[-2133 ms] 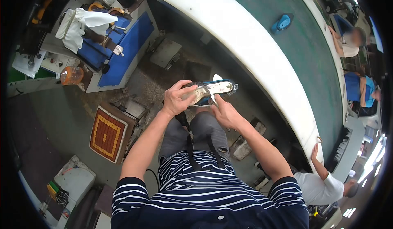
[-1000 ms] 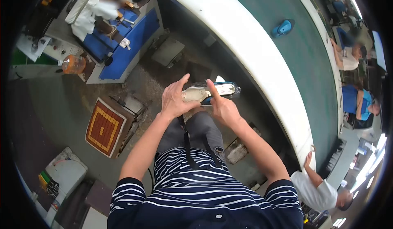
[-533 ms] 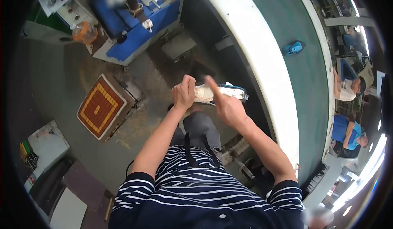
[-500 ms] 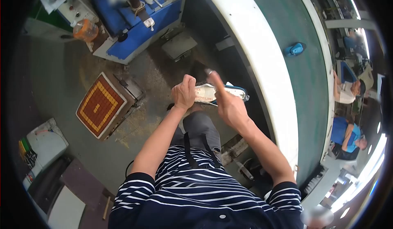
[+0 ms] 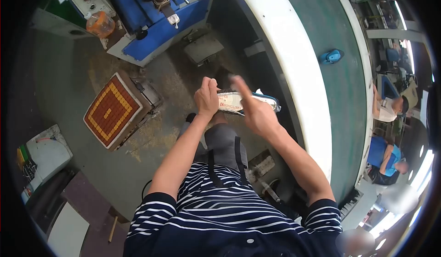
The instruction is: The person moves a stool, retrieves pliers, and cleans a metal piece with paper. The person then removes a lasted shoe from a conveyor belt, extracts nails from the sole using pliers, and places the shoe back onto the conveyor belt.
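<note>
A shoe upper [image 5: 229, 102] with a pale, printed underside and a blue-and-dark rim lies level in front of my body, above my knees. My left hand [image 5: 206, 97] is closed round its left end. Over its right half is my right hand [image 5: 258, 114], fingers curled and the index finger pointing up and left. The tip of that finger is blurred, with a small dark thing by it that I cannot make out. Whether the right fingers grip the shoe is hidden.
A curved white ledge [image 5: 301, 50] borders a green belt [image 5: 344, 82] carrying a blue shoe [image 5: 331, 56]. At left are a brown-and-yellow seat mat [image 5: 110, 111], a blue machine [image 5: 167, 30] and an orange bottle [image 5: 100, 24]. Several people are beyond the belt at right.
The view has turned, shifting the mat and machine. My left hand has gone from spread fingers to closed on the shoe's left end. My right hand has lifted partly off the shoe, index finger extended.
</note>
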`<control>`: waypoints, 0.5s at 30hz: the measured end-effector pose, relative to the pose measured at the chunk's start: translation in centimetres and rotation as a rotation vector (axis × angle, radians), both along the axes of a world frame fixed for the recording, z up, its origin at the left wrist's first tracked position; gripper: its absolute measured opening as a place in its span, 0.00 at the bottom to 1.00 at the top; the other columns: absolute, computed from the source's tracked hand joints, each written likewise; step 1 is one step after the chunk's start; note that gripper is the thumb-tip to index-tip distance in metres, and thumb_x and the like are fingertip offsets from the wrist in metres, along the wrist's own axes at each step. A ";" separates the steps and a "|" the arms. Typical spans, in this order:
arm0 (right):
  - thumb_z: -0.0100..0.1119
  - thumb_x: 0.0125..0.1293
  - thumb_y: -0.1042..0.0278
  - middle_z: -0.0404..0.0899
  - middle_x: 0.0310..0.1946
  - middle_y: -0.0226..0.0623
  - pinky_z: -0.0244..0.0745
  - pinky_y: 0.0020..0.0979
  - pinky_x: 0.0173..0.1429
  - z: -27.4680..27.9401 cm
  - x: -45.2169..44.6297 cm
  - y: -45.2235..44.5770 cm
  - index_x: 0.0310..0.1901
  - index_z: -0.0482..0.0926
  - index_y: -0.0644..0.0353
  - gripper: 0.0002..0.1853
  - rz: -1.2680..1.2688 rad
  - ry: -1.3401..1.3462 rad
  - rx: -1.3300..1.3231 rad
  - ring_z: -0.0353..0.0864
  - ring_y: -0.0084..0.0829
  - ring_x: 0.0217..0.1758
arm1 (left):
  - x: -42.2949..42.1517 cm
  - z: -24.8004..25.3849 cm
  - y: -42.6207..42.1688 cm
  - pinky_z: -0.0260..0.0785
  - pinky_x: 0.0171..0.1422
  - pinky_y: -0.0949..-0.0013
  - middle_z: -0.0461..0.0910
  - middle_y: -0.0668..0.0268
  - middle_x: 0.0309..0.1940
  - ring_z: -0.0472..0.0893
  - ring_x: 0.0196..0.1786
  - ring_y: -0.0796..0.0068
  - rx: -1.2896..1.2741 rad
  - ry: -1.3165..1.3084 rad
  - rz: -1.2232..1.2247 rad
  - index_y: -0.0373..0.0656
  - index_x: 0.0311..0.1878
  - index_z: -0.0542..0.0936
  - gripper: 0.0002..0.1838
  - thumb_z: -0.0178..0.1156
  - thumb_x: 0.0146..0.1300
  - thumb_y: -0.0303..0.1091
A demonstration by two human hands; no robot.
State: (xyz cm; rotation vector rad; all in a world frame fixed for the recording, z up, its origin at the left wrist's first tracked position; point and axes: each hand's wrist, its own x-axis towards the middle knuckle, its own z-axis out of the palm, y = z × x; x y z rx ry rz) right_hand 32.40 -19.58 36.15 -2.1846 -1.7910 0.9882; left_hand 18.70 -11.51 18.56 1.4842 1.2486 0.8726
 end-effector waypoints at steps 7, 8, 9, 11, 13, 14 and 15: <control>0.52 0.71 0.75 0.82 0.52 0.67 0.79 0.54 0.49 -2.5 2.4 -3.7 0.85 0.45 0.41 0.44 -0.142 0.055 0.098 0.86 0.61 0.47 | 0.3 0.4 0.1 0.69 0.38 0.41 0.82 0.51 0.26 0.83 0.35 0.39 0.060 0.188 -0.027 0.43 0.38 0.76 0.19 0.50 0.79 0.49; 0.52 0.71 0.75 0.83 0.49 0.65 0.80 0.53 0.47 -0.8 2.4 -3.6 0.85 0.45 0.41 0.45 -0.270 0.139 0.146 0.87 0.59 0.44 | 0.2 0.3 -0.2 0.69 0.38 0.41 0.82 0.50 0.26 0.83 0.36 0.38 0.078 0.243 -0.054 0.43 0.38 0.76 0.19 0.50 0.79 0.49; 0.52 0.71 0.74 0.84 0.43 0.63 0.79 0.52 0.45 -2.2 2.5 -4.2 0.85 0.44 0.41 0.45 -0.277 0.115 0.257 0.86 0.59 0.40 | 0.4 0.4 -0.3 0.68 0.38 0.40 0.82 0.49 0.27 0.82 0.36 0.37 0.075 0.250 -0.044 0.43 0.36 0.76 0.20 0.51 0.79 0.49; 0.51 0.71 0.73 0.84 0.35 0.61 0.78 0.52 0.42 -8.6 3.2 -6.9 0.85 0.42 0.41 0.45 -0.180 0.000 0.391 0.85 0.59 0.36 | 0.3 0.4 -0.8 0.68 0.38 0.40 0.81 0.48 0.26 0.82 0.36 0.37 0.079 0.308 -0.045 0.43 0.34 0.77 0.21 0.51 0.78 0.50; 0.49 0.73 0.71 0.84 0.33 0.64 0.77 0.54 0.43 -5.7 3.6 -5.7 0.85 0.38 0.41 0.45 -0.200 -0.051 -0.094 0.84 0.62 0.35 | 0.8 1.7 -0.6 0.68 0.38 0.40 0.82 0.48 0.26 0.82 0.36 0.36 0.049 0.306 -0.095 0.43 0.32 0.78 0.24 0.52 0.77 0.53; 0.49 0.74 0.69 0.83 0.33 0.65 0.76 0.57 0.45 -5.7 4.6 -6.0 0.85 0.36 0.40 0.45 -0.262 0.075 0.007 0.83 0.65 0.36 | 0.5 1.2 -0.8 0.68 0.38 0.40 0.82 0.48 0.26 0.82 0.36 0.36 0.109 0.386 -0.129 0.44 0.33 0.79 0.25 0.51 0.77 0.56; 0.49 0.75 0.67 0.83 0.33 0.65 0.76 0.58 0.46 -5.5 4.8 -6.9 0.85 0.36 0.41 0.44 -0.354 0.071 0.056 0.83 0.66 0.37 | 0.0 1.7 -1.2 0.69 0.39 0.40 0.82 0.48 0.27 0.82 0.37 0.36 0.083 0.421 -0.181 0.44 0.33 0.80 0.26 0.50 0.76 0.57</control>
